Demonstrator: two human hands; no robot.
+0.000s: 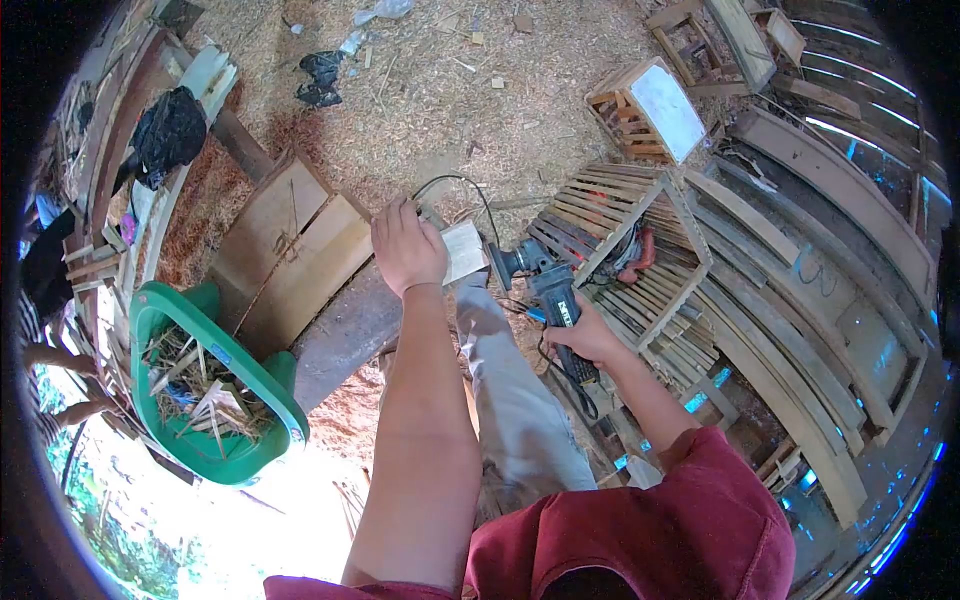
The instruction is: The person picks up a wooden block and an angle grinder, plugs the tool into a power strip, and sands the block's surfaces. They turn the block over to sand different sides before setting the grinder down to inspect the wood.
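Observation:
My right hand [583, 337] is wrapped round the dark body of an angle grinder [556, 298], whose disc end points left. Close to the disc lies a small pale wooden block [463, 252]. My left hand [408, 245] rests on the end of a wooden board [335, 250], its fingers close together, just left of the block. Whether it grips anything beneath the palm is hidden. A black cable [462, 178] curves behind the block.
A green plastic container [290, 410] with wood scraps stands at the left. Slatted wooden crates [690, 225] are right of the grinder, with long planks [790, 330] beyond. Wood shavings cover the ground. At the far left, part of another person's hand [75, 410] shows.

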